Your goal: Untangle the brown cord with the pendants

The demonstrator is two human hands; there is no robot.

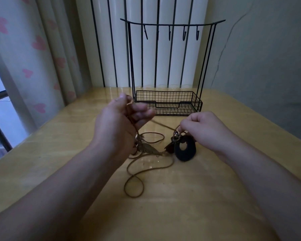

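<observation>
The brown cord [147, 168] lies in loose loops at the middle of the wooden table [207, 197], a taut strand lifted between both hands. The left hand [123, 119] pinches it at 10 o'clock; the right hand [203, 127] pinches it above the dark ring pendant [185, 150]. A leaf pendant [149, 148] lies between. The wire rack [169, 101] stands at 12 o'clock, with bare tabletop toward 6.

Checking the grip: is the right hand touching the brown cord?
Touching. The head view shows the right hand pinching the brown cord just above the dark ring pendant.
</observation>
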